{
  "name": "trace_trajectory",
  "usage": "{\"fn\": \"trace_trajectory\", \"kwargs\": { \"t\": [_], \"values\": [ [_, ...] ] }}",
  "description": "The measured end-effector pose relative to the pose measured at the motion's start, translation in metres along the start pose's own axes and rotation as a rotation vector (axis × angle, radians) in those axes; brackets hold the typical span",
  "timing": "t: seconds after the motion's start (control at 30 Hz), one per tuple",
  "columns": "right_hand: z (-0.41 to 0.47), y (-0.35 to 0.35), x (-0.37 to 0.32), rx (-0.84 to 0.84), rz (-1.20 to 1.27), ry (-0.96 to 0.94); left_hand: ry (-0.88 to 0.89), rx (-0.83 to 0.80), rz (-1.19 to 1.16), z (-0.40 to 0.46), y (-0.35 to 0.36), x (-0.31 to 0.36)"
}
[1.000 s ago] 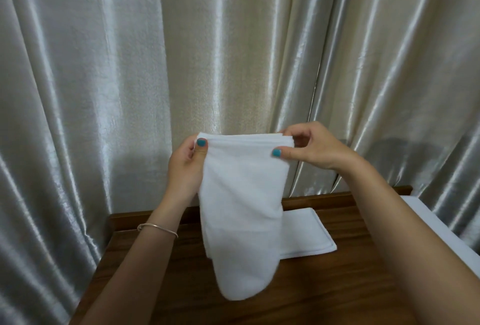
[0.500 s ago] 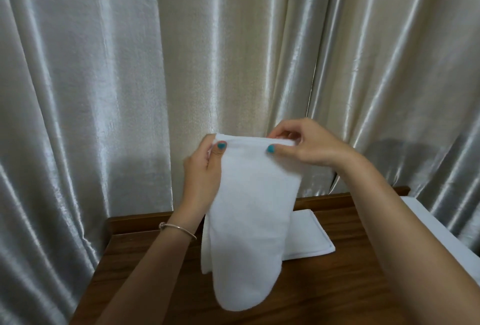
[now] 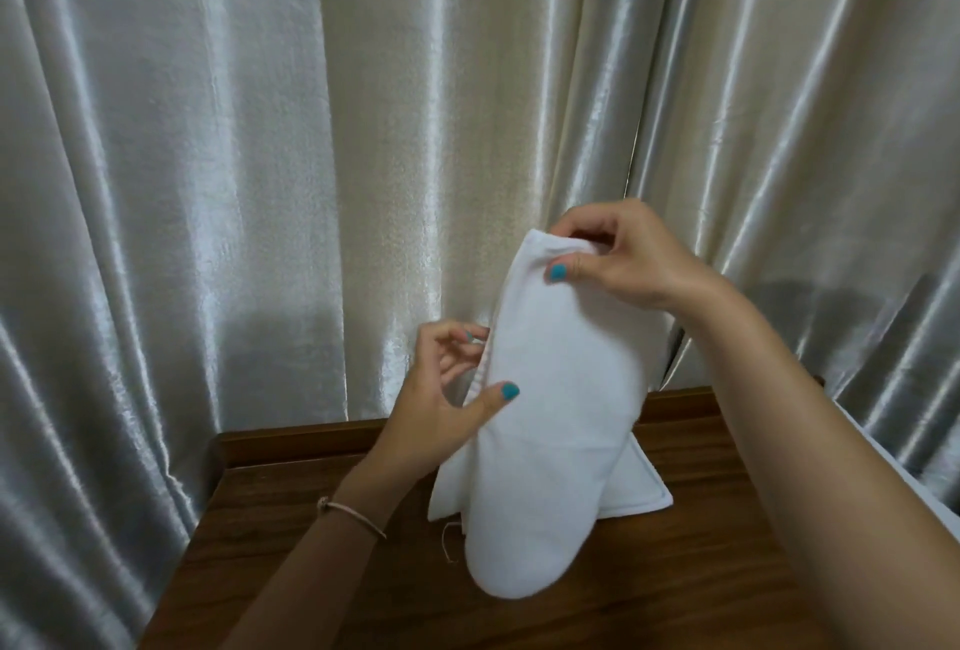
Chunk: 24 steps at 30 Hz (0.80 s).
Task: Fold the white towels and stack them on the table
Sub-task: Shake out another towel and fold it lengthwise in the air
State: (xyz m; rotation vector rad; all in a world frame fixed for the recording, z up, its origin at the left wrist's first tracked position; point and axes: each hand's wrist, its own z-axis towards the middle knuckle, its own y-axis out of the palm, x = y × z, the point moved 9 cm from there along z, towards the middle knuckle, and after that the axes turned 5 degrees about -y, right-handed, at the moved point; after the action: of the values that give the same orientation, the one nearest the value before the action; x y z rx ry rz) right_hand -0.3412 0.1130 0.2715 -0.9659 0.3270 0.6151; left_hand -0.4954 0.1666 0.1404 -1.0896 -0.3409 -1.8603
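Observation:
A folded white towel [image 3: 550, 420] hangs upright above the wooden table [image 3: 322, 535], its looped lower end near the tabletop. My right hand [image 3: 618, 259] pinches the towel's top edge between thumb and fingers. My left hand [image 3: 447, 389] is at the towel's left edge halfway down, thumb on the front face and fingers spread behind the edge. Behind the hanging towel, a second folded white towel [image 3: 644, 488] lies flat on the table, mostly hidden.
Shiny silver-beige curtains [image 3: 260, 155] hang close behind the table. The table has a raised back rim [image 3: 291, 441]. A white surface [image 3: 924, 488] borders the table at the right edge. A loose thread dangles from the towel's lower left.
My left hand has let go of the top corner and dropped to the towel's left edge at mid-height. My right hand now holds the top alone, and the top edge has bunched narrower.

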Motion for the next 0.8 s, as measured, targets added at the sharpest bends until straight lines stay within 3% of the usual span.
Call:
{"fn": "trace_trajectory", "kwargs": {
  "t": [0.1, 0.27, 0.43, 0.57, 0.67, 0.8],
  "values": [
    [0.000, -0.010, -0.002, 0.002, 0.048, -0.009, -0.006, -0.031, 0.102, -0.010, 0.010, -0.009],
    [-0.004, -0.021, -0.007, 0.020, 0.078, -0.039, -0.043, 0.068, -0.039, -0.008, 0.010, -0.010],
    [-0.008, -0.029, 0.000, 0.063, 0.032, -0.004, -0.140, 0.074, 0.018, -0.003, 0.011, -0.019],
    [-0.011, -0.034, 0.007, 0.117, 0.044, 0.023, -0.236, -0.030, -0.011, -0.007, 0.021, -0.027],
    [-0.011, -0.041, 0.010, 0.166, 0.055, 0.027, -0.376, -0.092, -0.130, -0.017, 0.032, -0.039],
    [-0.011, -0.041, 0.006, 0.166, 0.072, 0.017, -0.684, -0.072, -0.559, -0.023, 0.049, -0.064]
  ]
}}
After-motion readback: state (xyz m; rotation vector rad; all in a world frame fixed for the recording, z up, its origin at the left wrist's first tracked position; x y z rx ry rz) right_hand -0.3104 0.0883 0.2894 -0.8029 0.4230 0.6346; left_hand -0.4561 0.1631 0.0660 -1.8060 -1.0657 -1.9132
